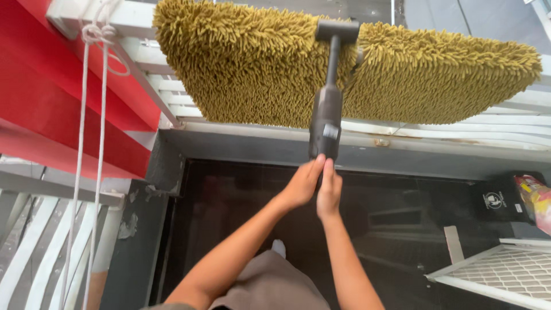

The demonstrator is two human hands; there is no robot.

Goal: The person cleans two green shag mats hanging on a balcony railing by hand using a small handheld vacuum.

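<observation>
Both hands point(315, 186) grip handheld vac point(327, 109) on shaggy mat point(241, 63).

Both hands, the left hand point(301, 185) and right hand point(329, 192), grip the rear end of a dark handheld vacuum point(327, 112), its nozzle pressed against a shaggy mustard-yellow mat point(247, 63) draped over a white railing point(436, 133).

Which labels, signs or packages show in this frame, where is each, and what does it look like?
Label: small pale rectangle on the dark handheld vacuum, above both hands.
Sign: white round mark with small print on a black box, far right.
Package: crinkled red and yellow bag, right edge, beside that box.
</observation>
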